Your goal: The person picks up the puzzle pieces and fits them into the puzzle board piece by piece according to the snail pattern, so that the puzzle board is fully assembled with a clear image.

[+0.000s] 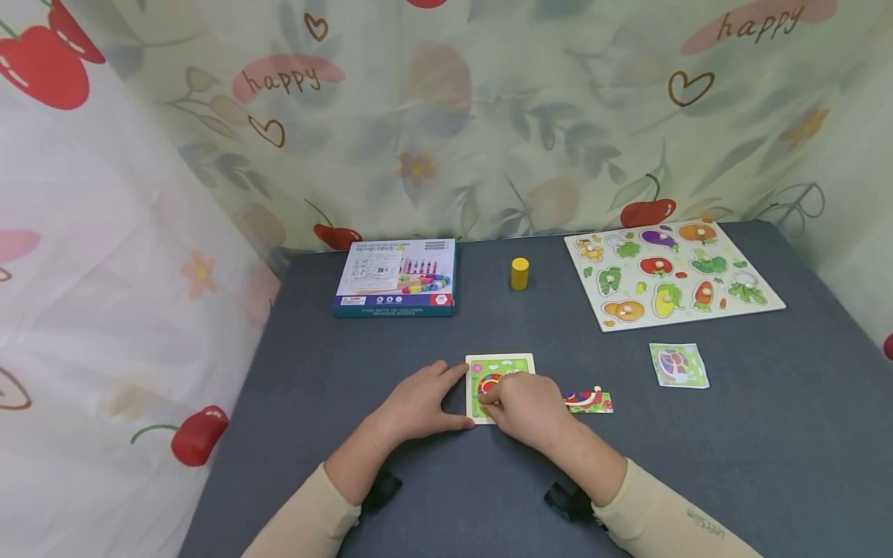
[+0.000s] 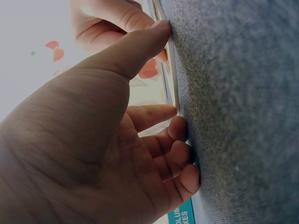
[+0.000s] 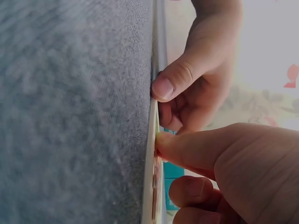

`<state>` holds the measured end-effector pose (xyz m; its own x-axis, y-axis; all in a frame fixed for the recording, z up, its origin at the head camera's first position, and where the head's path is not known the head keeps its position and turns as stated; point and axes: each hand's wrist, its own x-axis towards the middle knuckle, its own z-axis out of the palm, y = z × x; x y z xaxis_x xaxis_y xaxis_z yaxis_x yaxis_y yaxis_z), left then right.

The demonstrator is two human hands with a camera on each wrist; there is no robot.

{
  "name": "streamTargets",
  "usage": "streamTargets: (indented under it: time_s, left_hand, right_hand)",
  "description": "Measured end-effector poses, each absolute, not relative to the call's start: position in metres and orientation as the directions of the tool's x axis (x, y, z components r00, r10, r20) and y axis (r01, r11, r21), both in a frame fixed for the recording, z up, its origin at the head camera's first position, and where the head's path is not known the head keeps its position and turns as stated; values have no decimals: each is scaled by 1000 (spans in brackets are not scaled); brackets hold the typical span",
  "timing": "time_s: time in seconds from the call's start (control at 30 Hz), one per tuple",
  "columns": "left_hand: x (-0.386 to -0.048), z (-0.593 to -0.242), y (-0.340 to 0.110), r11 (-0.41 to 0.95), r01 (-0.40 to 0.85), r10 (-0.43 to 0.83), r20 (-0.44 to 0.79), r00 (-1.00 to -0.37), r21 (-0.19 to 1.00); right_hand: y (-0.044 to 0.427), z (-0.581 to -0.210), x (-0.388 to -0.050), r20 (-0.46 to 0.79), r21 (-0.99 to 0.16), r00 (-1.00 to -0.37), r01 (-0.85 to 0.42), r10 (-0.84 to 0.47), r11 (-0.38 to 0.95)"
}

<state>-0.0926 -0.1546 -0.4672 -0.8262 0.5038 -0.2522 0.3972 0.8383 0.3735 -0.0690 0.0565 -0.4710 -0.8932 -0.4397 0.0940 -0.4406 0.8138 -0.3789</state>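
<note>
A small square puzzle board (image 1: 499,359) with a pale rim and a green, snail-like picture lies flat in front of me. My left hand (image 1: 422,399) steadies its left side, thumb at the near corner and index finger by the far one; the other fingers are loosely bent in the left wrist view. Over the board, my right hand (image 1: 530,409) brings thumb and index finger together on a puzzle piece (image 1: 488,381) in the picture, other fingers curled. This hand hides much of the board. Right of it lies a colourful strip-shaped puzzle piece (image 1: 591,401).
A boxed set (image 1: 394,279) stands at the back left, with a yellow cylinder (image 1: 519,274) to its right. A vegetable peg board (image 1: 673,271) lies at the back right. Nearer sits a small square picture card (image 1: 679,366). Patterned curtains (image 1: 446,116) surround the grey table (image 1: 314,341).
</note>
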Motion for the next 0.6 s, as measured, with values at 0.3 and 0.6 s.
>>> streamTargets:
  time_s: [0.3, 0.6]
  left_hand:
    - [-92, -468, -155, 839, 399, 504, -248, -827, 370]
    - [-93, -469, -155, 841, 399, 502, -251, -828, 366]
  right_hand:
    - [61, -472, -73, 28, -490, -899, -393, -437, 778]
    - [63, -454, -70, -23, -573, -888, -365, -459, 734]
